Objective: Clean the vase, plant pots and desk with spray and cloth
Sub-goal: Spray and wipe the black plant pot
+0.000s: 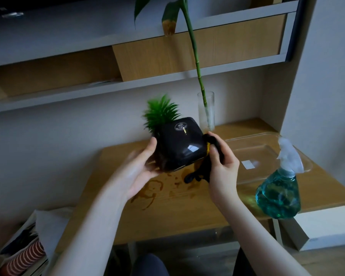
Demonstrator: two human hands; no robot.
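A glossy black square plant pot (180, 144) with a spiky green plant (160, 113) is tipped on its side above the desk (187, 206), its underside facing me. My left hand (141, 168) grips the pot from the left. My right hand (222, 166) holds a dark cloth (199, 175) against the pot's right side. A clear glass vase (206, 110) with a tall green stalk stands behind the pot. At the desk's right front stands the spray bottle (279, 194) of blue-green liquid.
Wet marks (153, 188) lie on the wooden desk under the pot. A clear plastic tray (267, 156) sits on the right. A white box (325, 226) lies right of the desk. Shelves (127, 84) hang above. Bags and papers (28, 250) sit lower left.
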